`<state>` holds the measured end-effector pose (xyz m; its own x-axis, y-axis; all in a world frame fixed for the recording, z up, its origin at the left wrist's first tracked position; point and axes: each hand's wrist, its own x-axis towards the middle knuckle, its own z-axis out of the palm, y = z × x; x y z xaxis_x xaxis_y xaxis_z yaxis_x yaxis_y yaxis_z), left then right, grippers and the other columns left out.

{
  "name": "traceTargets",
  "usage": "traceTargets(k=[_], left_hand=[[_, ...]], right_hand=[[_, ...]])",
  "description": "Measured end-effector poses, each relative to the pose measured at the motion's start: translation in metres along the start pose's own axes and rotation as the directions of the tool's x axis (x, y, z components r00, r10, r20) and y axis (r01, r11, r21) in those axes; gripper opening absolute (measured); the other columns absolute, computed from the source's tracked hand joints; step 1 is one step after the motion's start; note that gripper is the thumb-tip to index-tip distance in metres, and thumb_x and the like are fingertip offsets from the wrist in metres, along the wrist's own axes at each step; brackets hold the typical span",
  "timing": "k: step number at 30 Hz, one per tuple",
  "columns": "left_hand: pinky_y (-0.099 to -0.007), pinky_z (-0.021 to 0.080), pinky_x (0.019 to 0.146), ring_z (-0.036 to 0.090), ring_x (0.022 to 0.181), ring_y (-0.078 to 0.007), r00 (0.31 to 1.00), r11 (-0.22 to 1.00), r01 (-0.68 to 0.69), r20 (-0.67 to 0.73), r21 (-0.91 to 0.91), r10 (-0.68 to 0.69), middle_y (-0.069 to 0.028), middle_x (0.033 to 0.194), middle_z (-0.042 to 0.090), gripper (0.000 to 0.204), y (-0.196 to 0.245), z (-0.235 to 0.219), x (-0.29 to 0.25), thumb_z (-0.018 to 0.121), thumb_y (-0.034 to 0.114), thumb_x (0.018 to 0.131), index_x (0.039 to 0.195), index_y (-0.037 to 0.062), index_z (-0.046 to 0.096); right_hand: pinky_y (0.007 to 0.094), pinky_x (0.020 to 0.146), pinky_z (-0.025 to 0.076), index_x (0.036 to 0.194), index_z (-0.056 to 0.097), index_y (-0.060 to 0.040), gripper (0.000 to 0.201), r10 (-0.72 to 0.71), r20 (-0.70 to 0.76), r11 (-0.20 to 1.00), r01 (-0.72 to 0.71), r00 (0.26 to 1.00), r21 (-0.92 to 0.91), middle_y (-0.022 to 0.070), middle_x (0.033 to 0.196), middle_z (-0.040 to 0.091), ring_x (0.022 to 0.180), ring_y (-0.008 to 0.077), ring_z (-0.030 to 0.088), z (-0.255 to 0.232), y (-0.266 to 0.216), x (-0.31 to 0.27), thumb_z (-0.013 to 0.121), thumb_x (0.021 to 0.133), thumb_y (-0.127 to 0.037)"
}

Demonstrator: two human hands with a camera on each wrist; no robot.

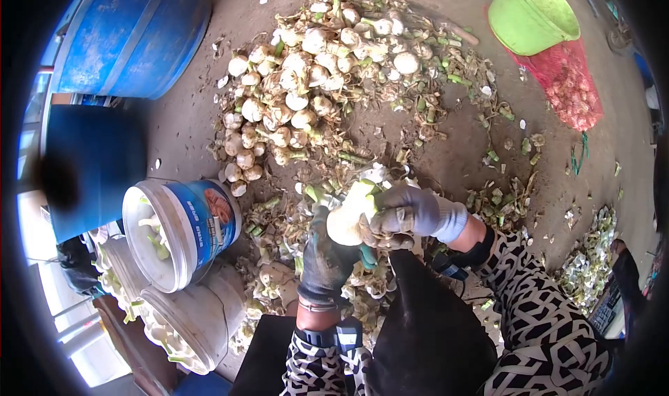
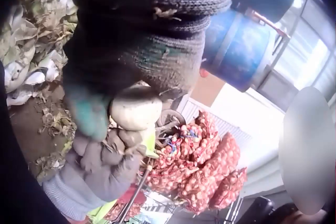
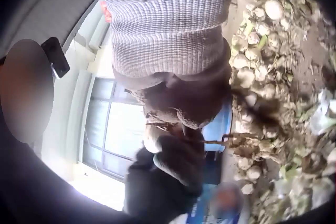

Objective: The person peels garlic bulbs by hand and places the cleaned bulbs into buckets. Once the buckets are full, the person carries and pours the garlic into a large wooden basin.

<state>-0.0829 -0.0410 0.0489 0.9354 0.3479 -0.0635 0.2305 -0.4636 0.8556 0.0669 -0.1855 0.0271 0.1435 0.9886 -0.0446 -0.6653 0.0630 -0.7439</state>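
Note:
A large white garlic bulb with a green stalk end is held between both hands in front of the body. My left hand, in a dark glove with green on it, grips the bulb from the left. My right hand, in a grey glove, has its fingers curled against the bulb's right side and pinches its outer skin. In the right wrist view, a brown strip of dry skin sticks out from the fingers. The left wrist view shows the pale bulb between the two gloves.
Ahead lies a heap of unpeeled garlic bulbs among stalks and husks. White buckets with garlic pieces stand at left, near blue barrels. A green bucket and a red mesh sack are at far right. Peelings litter the floor.

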Motion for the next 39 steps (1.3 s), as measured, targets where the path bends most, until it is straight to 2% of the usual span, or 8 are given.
traceTargets(k=[7,10,22,24,28,30,34,39], left_hand=[[-0.0410,0.052,0.079,0.064,0.096,-0.0369,0.977,0.927,-0.100,-0.142,0.361,0.160,-0.0206,0.112,0.062,0.053,-0.004,0.010,0.010,0.071,0.023,0.084,0.125,-0.0011,0.048],[-0.0357,0.048,0.089,0.059,0.107,-0.0294,0.907,0.957,0.038,-0.393,-0.287,-0.154,-0.0192,0.117,0.059,0.058,-0.001,0.025,0.010,0.051,0.045,0.095,0.126,-0.0030,0.049],[-0.0402,0.047,0.092,0.060,0.106,-0.0305,0.960,0.967,-0.023,-0.277,-0.254,-0.050,-0.0197,0.118,0.059,0.041,-0.007,0.002,0.008,0.047,0.028,0.099,0.126,-0.0026,0.050],[-0.0373,0.051,0.086,0.065,0.097,-0.0273,0.955,0.885,-0.126,-0.188,0.449,0.231,-0.0180,0.112,0.063,0.047,-0.035,0.001,-0.002,0.059,0.031,0.093,0.125,-0.0038,0.049],[-0.0362,0.054,0.078,0.068,0.087,-0.0270,0.996,0.980,-0.087,0.023,0.181,0.085,-0.0136,0.093,0.068,0.048,-0.033,-0.011,0.020,0.064,0.032,0.090,0.122,-0.0021,0.053],[-0.0351,0.054,0.075,0.067,0.082,-0.0233,0.844,0.792,0.536,0.206,-0.292,-0.495,-0.0110,0.088,0.068,0.049,-0.031,-0.012,0.043,0.051,0.044,0.096,0.110,-0.0018,0.060],[-0.0303,0.053,0.076,0.066,0.083,-0.0217,0.910,0.962,0.175,-0.339,-0.212,-0.240,-0.0145,0.093,0.068,0.066,-0.034,-0.014,0.026,0.030,0.054,0.100,0.107,-0.0027,0.062],[-0.0255,0.051,0.080,0.060,0.099,-0.0171,0.976,0.858,0.137,-0.079,-0.496,-0.202,-0.0057,0.121,0.058,0.043,0.008,-0.007,-0.003,0.061,0.029,0.093,0.126,0.0041,0.051]], right_hand=[[0.0229,0.049,0.044,0.093,0.067,-0.0010,0.031,0.017,-0.176,0.989,-0.042,0.984,-0.139,0.0028,0.076,0.066,0.057,0.0070,0.057,-0.010,0.007,0.009,0.064,0.090,-0.032],[0.0266,0.055,0.046,0.093,0.069,-0.0036,0.033,0.106,-0.207,0.856,-0.195,0.973,-0.479,0.0038,0.069,0.065,0.060,0.0083,0.060,-0.004,-0.007,0.011,0.065,0.090,-0.036],[0.0230,0.045,0.042,0.094,0.070,-0.0002,0.020,-0.008,-0.250,0.961,-0.062,0.968,-0.269,0.0023,0.068,0.064,0.049,0.0066,0.055,0.003,0.007,0.015,0.063,0.090,-0.019],[0.0228,0.046,0.043,0.093,0.069,0.0004,0.017,0.106,-0.110,0.991,-0.114,0.988,-0.074,0.0031,0.069,0.064,0.050,0.0070,0.055,0.003,0.000,0.009,0.064,0.090,-0.016],[0.0273,0.074,0.051,0.102,0.067,0.0009,0.023,0.050,0.133,0.996,-0.060,0.990,0.070,0.0063,0.089,0.069,0.081,0.0136,0.064,-0.003,0.025,0.007,0.065,0.090,-0.019],[0.0300,0.089,0.047,0.113,0.063,0.0000,0.036,-0.015,0.268,0.992,-0.019,0.963,0.123,0.0074,0.106,0.068,0.097,0.0148,0.061,0.003,0.041,0.008,0.069,0.089,-0.027],[0.0271,0.090,0.046,0.122,0.058,-0.0020,0.042,-0.025,0.012,0.999,0.026,1.000,-0.023,0.0051,0.113,0.065,0.099,0.0136,0.060,-0.006,0.050,0.015,0.069,0.089,-0.027],[0.0295,0.078,0.049,0.106,0.064,-0.0035,0.025,0.002,0.016,0.988,0.001,1.000,-0.156,0.0039,0.095,0.066,0.085,0.0128,0.061,-0.001,0.043,0.015,0.065,0.092,-0.023]])
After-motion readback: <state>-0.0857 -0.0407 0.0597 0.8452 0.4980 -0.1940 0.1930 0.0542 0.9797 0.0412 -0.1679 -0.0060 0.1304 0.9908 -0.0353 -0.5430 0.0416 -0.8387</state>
